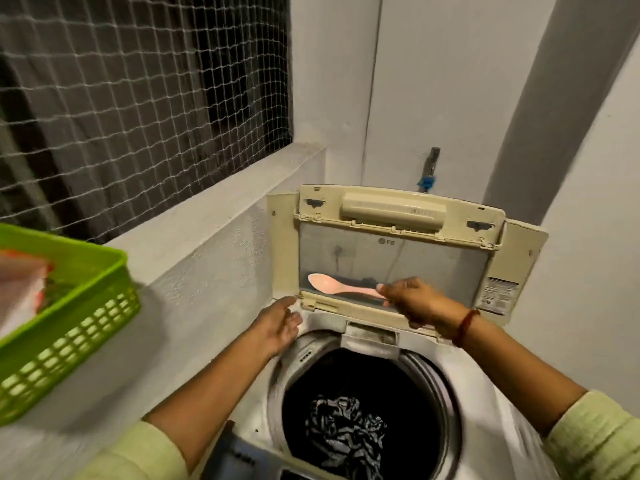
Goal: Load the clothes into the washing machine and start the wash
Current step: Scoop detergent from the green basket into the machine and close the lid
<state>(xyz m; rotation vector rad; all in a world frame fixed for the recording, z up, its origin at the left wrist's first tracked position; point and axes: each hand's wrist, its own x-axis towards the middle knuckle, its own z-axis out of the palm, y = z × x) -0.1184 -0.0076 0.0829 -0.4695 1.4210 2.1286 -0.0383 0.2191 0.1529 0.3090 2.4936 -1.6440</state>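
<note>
A white top-loading washing machine (491, 393) stands below me with its cream lid (398, 216) folded up against the wall. Dark patterned clothes (343, 431) lie at the bottom of the drum. My right hand (415, 301) pinches the handle of a pink plastic spoon (332, 284) in front of the lid's window. My left hand (278, 325) hovers with relaxed fingers at the machine's back left corner, holding nothing.
A green plastic basket (79, 313) holding a packet sits on the ledge at left. Netting (138, 91) covers the window above it. A tap (429, 171) sticks out of the wall behind the lid. The control panel (242, 455) shows at the bottom edge.
</note>
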